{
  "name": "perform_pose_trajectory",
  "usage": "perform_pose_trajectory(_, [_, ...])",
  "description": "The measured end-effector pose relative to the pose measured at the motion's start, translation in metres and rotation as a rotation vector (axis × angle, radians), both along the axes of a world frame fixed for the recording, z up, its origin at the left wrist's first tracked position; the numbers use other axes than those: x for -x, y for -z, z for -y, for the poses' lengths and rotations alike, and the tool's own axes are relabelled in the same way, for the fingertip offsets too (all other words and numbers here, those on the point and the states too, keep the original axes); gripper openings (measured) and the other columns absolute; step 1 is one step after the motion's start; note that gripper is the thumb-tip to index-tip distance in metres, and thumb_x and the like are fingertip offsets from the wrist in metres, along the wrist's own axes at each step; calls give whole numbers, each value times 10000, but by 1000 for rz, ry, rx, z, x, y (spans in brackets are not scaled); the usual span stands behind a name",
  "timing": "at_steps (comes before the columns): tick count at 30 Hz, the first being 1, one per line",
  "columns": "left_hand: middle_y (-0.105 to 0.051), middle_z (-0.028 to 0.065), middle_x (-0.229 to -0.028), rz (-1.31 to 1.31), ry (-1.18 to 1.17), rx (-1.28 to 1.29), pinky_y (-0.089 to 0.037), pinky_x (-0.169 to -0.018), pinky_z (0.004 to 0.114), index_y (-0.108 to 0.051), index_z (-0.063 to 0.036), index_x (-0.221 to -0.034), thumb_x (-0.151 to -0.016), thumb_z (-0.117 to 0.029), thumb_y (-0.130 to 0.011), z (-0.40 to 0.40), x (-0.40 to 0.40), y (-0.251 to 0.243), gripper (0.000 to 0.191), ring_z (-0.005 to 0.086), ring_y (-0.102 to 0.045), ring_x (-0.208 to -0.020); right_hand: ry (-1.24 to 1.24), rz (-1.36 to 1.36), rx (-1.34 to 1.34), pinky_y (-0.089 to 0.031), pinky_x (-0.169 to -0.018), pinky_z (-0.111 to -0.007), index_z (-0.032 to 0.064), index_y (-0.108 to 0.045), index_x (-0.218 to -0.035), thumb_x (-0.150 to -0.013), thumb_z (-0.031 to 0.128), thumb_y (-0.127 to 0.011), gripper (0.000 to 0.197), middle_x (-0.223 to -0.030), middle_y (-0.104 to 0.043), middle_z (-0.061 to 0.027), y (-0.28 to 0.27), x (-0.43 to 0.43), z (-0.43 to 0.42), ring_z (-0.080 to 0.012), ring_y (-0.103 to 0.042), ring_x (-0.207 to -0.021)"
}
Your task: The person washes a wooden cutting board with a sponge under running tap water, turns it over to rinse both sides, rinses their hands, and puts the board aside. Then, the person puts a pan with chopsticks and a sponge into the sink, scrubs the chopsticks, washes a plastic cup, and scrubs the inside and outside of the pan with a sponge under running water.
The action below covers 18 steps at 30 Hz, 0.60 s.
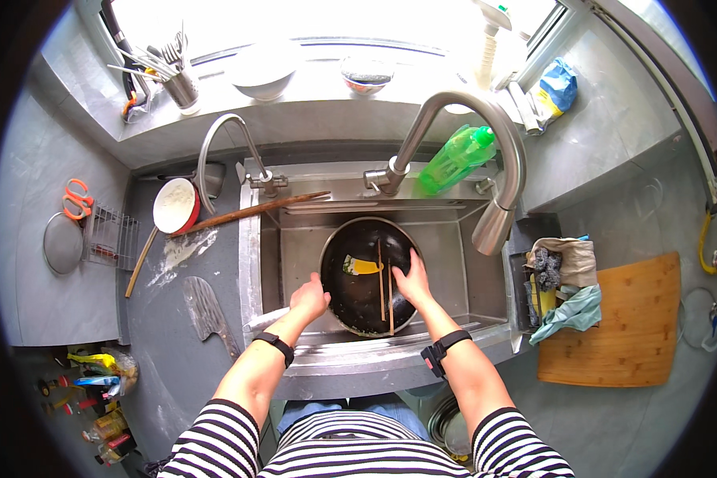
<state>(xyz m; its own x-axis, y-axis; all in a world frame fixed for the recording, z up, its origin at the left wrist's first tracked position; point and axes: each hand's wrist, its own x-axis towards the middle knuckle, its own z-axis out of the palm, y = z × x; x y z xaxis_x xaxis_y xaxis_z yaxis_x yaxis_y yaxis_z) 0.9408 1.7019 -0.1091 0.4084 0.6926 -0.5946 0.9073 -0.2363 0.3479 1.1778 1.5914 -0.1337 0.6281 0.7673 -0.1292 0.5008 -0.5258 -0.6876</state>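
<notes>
A dark round pan (352, 299) is in the stainless steel sink (442, 281). My left hand (310, 296) grips its rim on the left side. On the right side my right hand (414, 279) holds the rim, with the thumb over the inside. Two wooden chopsticks (390, 302) lie in the pan, close to my right thumb. Beside them is a yellow scraper-like tool (363, 266) with a patterned, wider end. The pan's underside is hidden.
A steel faucet (505, 191) arches over the sink's right side, near a green bottle (454, 161). Left on the counter are a cleaver (206, 308), a wooden rolling pin (251, 212) and a red-sided bowl of flour-like powder (175, 206). A cutting board (621, 334) leans at right.
</notes>
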Motion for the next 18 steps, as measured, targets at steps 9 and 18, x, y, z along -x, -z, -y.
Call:
perform_pose_trajectory(9, [-616,249,-1052,-121,92,114,-476,-875,442,-219,51,-1382,-861,-299,-596,-21,-10,15,732,359,-600,-1020,-145,-101,-512,-274,-1093,-357,4,-205,-1442,-849,48,-540,682,-1418,-345,-248,-81,40,-115,-333,-345,-1328])
perform_pose_trajectory(18, [-474,278,-1277,440,1,-220,-397,-993,426,-255,25,-1396,-829,-204,-602,-43,2,-8,703,385,-478,-1182,21,-218,-692,-431,-955,-357,-10,-455,-1228,-854,-43,-428,376,-1172,-581,-224,-87,60,-128,-303,-562,-1130])
